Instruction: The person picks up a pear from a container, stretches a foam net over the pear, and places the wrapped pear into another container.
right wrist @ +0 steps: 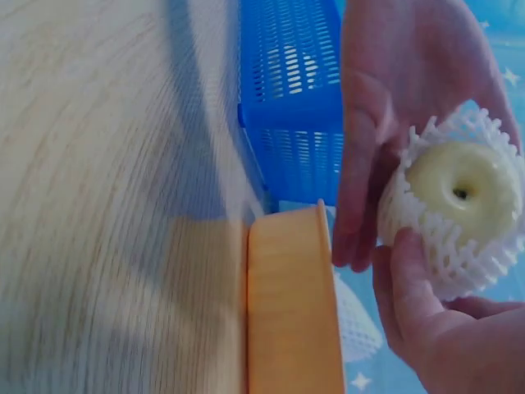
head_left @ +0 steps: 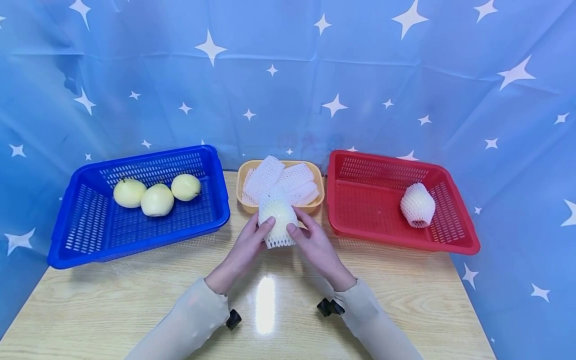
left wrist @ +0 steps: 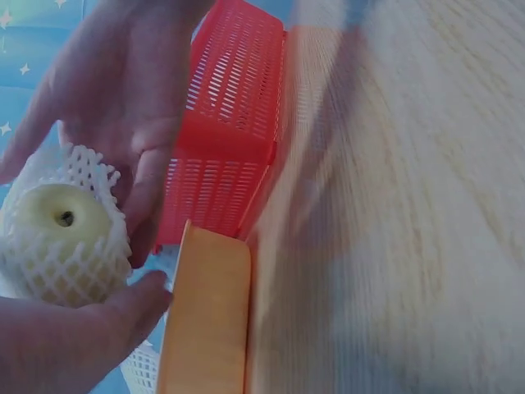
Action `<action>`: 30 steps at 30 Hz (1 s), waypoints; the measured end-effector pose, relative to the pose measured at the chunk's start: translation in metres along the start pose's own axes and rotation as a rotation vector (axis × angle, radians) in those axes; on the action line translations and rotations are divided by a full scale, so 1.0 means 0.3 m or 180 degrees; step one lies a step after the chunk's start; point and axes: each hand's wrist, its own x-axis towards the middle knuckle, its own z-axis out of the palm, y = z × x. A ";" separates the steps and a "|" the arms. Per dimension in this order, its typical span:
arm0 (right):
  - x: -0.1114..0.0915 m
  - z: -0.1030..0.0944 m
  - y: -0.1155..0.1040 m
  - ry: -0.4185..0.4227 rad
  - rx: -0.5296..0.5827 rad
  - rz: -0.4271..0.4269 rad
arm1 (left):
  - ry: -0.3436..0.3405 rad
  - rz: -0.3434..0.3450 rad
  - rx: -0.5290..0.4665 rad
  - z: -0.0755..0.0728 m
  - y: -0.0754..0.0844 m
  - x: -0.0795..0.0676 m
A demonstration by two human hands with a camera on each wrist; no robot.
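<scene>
A pale yellow pear (left wrist: 64,215) in a white foam net sleeve (head_left: 278,235) is held between both hands over the table's middle. My left hand (head_left: 246,241) holds its left side, thumb on the near face of the netting. On the opposite side, my right hand (head_left: 318,246) holds it the same way. Both wrist views show the pear's end bare inside the net's open rim. Behind the hands, an orange-yellow tray (head_left: 323,197) holds several white foam nets (head_left: 264,177).
A blue basket (head_left: 135,250) at left contains three bare pears (head_left: 157,200). At right, a red basket (head_left: 373,235) contains one netted pear (head_left: 417,205). All stand on a wooden table (head_left: 148,300) before a blue star-patterned curtain (head_left: 279,45).
</scene>
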 end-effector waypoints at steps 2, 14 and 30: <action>-0.002 -0.002 -0.003 0.0019 0.0022 -0.0016 | 0.0020 -0.0051 -0.0093 -0.004 -0.004 -0.003; -0.013 -0.011 -0.003 0.0034 -0.0161 -0.0475 | 0.0200 -0.0070 -0.0632 -0.020 -0.007 -0.007; -0.010 -0.006 0.030 0.0686 -0.1512 -0.1694 | 0.0427 0.0001 -0.0321 -0.003 -0.003 -0.004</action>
